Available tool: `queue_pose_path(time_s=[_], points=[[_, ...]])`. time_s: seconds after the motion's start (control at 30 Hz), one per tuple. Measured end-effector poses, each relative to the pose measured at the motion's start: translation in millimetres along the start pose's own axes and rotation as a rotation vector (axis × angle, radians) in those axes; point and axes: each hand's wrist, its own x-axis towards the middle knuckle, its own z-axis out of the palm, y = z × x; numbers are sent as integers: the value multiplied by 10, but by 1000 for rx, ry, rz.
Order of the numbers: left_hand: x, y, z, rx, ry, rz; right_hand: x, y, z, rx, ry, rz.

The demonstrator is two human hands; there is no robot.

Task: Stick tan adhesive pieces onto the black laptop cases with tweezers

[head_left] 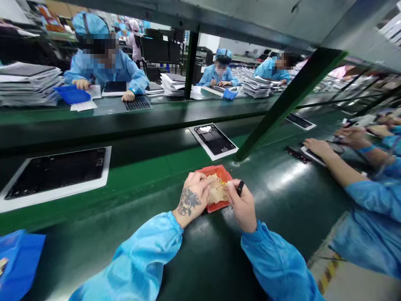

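Red tray (219, 206), long axis pointing forward, tan scraps (216, 192) inside

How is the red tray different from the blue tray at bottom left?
The red tray has the left hand and right hand at it; no hand shows at the blue tray. The red tray holds a heap of tan pieces; in the blue tray only a tan bit shows, at the picture's edge. Both trays hold something tan.
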Motion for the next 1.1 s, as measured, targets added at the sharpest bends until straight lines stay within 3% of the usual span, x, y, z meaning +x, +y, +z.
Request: queue_pose_path(time_s=[0.23, 0.37, 0.5, 0.7, 0.9, 1.1], points=[[20, 142, -102, -551, -39, -389, 4, 27, 41, 8, -93, 21], [23, 167, -119, -767, -155, -465, 12, 35, 24, -2, -120, 18], [14, 169, -152, -920, -159, -545, 17, 4, 24, -40, -125, 6], [-11, 191, -171, -847, -195, -514, 12, -33, 28, -124, -104, -33], [-2, 171, -153, -480, -17, -319, 21, -70, 35, -238, 1, -134], [-11, 172, -134, -327, -5, -188, 0, -113, 52, -317, -98, -324]])
